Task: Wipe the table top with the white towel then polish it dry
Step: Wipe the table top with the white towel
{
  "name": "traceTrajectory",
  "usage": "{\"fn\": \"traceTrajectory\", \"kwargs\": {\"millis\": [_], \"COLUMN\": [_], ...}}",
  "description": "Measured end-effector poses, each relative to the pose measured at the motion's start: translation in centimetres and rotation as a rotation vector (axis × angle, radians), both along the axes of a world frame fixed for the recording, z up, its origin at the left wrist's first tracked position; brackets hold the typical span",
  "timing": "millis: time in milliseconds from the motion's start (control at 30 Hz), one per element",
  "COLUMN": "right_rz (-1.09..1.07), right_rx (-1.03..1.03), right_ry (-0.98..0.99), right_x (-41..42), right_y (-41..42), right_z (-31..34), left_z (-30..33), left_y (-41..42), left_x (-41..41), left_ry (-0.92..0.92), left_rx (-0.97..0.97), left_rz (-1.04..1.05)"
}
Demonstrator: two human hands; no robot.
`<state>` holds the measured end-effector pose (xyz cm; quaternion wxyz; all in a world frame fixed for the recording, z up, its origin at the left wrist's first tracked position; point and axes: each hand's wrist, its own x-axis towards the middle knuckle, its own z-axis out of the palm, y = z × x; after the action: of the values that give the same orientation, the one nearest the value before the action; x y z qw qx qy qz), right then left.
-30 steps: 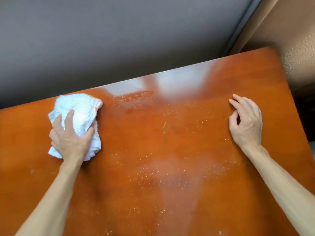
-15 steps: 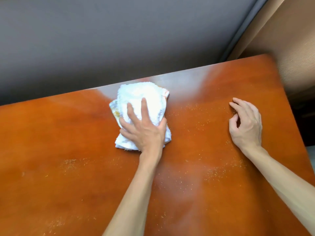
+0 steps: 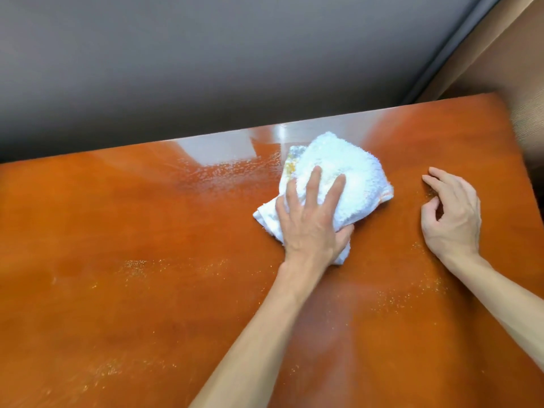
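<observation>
The left hand point(image 3: 309, 222) presses the bunched white towel point(image 3: 338, 178) flat; overlapping, even passes should clear the table top point(image 3: 117, 231). The right hand point(image 3: 450, 216) rests loose, holding nothing.

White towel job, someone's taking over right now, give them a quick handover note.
Left hand presses the white towel on the table top near the far edge, thumb tucked around the towel's near edge. Right hand rests on the table beside the towel, holding nothing. Done: nothing certain. Left: droplets and specks show near the far edge, across the middle and by the right hand. Wipe those, then polish dry.
</observation>
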<state>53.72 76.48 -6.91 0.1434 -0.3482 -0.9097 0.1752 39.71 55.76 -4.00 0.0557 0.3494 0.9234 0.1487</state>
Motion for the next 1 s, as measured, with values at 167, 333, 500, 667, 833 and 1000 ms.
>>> {"fn": "traceTrajectory", "kwargs": {"millis": [167,333,500,667,833,1000], "right_rz": [-0.01,-0.021,-0.019,-0.02,-0.013,-0.017], "right_rx": [-0.023,-0.043,-0.049,-0.039,-0.044,0.0], "right_ry": [0.014,0.012,0.024,0.027,-0.001,0.012], "right_x": [-0.1,-0.1,-0.1,0.0,-0.1,-0.2], "right_y": [0.0,-0.1,0.0,0.1,0.2,0.1], "right_z": [0.0,0.1,0.2,0.2,0.3,0.2], "left_z": [0.2,1.2,1.2,1.1,1.5,2.3], "left_y": [-7.4,-11.0,-8.5,-3.0,5.6,13.4], "left_x": [-5.2,-10.8,-11.2,-9.2,-4.3,1.3], "left_ry": [0.017,-0.018,-0.022,-0.082,-0.077,-0.166], "left_rx": [-0.006,-0.07,-0.054,-0.068,-0.1,-0.204], "left_rz": [0.244,0.548,0.75,0.936,0.788,0.478]}}
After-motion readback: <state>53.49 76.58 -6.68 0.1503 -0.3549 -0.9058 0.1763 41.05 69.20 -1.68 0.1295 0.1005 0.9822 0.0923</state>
